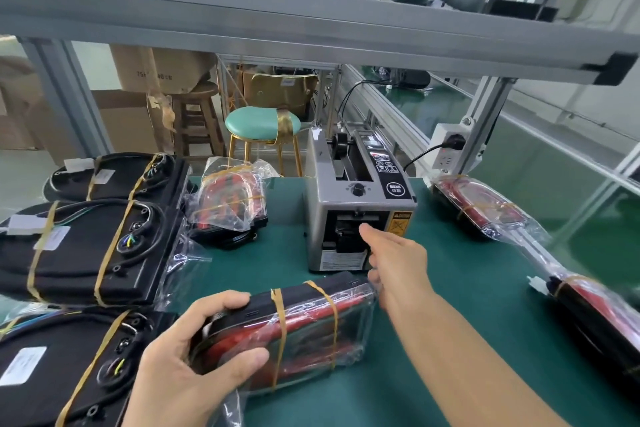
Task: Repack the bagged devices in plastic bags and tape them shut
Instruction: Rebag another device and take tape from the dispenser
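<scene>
A black and red device in a clear plastic bag point(304, 326), ringed by two yellow rubber bands, lies on the green mat point(450, 340) in front of me. My left hand point(194, 360) grips its near left end, thumb on the side and fingers over the top. My right hand point(394, 260) reaches forward with the index finger stretched to the outlet of the grey tape dispenser point(356, 204); its lower fingers curl near the bag's far corner. Whether a piece of tape is between the fingers cannot be seen.
Several black devices with yellow bands point(86, 253) are stacked on the left. A bagged red device point(232, 204) lies beyond them, and two more bagged ones point(485, 208) point(602, 315) lie along the right edge. A stool point(263, 125) and cardboard boxes point(156, 69) stand behind the table.
</scene>
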Action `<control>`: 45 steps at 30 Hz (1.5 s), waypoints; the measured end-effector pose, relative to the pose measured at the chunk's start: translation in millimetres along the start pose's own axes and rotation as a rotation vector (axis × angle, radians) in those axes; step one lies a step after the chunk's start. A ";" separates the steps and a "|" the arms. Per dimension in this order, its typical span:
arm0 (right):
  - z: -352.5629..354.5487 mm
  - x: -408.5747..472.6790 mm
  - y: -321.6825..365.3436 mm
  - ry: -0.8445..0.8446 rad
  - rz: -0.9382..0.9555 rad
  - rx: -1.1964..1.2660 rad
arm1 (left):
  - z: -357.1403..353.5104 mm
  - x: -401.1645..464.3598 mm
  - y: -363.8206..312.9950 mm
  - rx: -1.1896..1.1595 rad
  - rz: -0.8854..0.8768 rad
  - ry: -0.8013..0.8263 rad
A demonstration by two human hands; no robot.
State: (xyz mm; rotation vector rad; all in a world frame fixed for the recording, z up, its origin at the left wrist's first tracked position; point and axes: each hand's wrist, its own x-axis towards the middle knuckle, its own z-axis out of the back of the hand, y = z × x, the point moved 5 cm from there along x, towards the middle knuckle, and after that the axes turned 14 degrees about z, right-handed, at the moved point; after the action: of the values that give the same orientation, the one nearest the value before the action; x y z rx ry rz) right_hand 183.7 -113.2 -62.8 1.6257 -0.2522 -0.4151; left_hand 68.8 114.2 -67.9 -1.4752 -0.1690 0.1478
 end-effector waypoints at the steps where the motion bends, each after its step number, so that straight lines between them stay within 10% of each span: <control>1: -1.1 0.9 0.0 -0.021 -0.017 0.005 | -0.2 0.2 0.1 -0.003 -0.002 0.006; 12: -8.1 4.3 -1.5 0.019 -0.186 0.223 | -2.9 3.5 1.1 -0.062 -0.013 0.011; 25: 10.9 -77.3 55.5 0.527 0.328 -0.058 | -54.0 -2.0 3.9 -0.085 0.033 -0.153; 45: 10.2 -99.0 27.8 0.411 0.475 -0.407 | -67.6 -31.1 -8.3 0.043 -0.167 -0.333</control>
State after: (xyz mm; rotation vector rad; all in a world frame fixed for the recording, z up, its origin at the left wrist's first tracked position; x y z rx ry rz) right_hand 91.8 -85.4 -24.3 1.1669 -0.2162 0.2228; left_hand 52.1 41.3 -66.2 -1.3790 -0.5537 0.2594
